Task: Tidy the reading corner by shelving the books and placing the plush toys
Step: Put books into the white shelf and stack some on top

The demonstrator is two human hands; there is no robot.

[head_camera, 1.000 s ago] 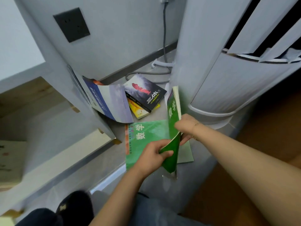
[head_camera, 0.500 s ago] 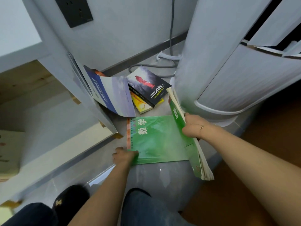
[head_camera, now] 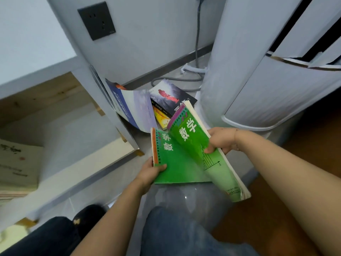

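Two green paperback books are in my hands above the grey floor. My left hand (head_camera: 150,171) grips the lower left edge of the flat green book (head_camera: 175,163). My right hand (head_camera: 220,139) pinches the thicker green book (head_camera: 199,145), which tilts over the flat one's right side. Behind them a blue and white book (head_camera: 132,106) leans against the white shelf unit (head_camera: 103,159). A black book (head_camera: 169,97) lies on a yellow book (head_camera: 162,117) by the wall. No plush toy is in view.
A tall white air conditioner (head_camera: 258,71) stands at the right, its grey cable (head_camera: 197,34) running down the wall. A dark wall socket (head_camera: 96,20) sits above the books. A cream book (head_camera: 16,163) lies inside the shelf at left. My knees fill the bottom edge.
My left hand went from touching the flat green book on the floor to gripping its edge and lifting it. My right hand swung the thicker green book over it, cover up.
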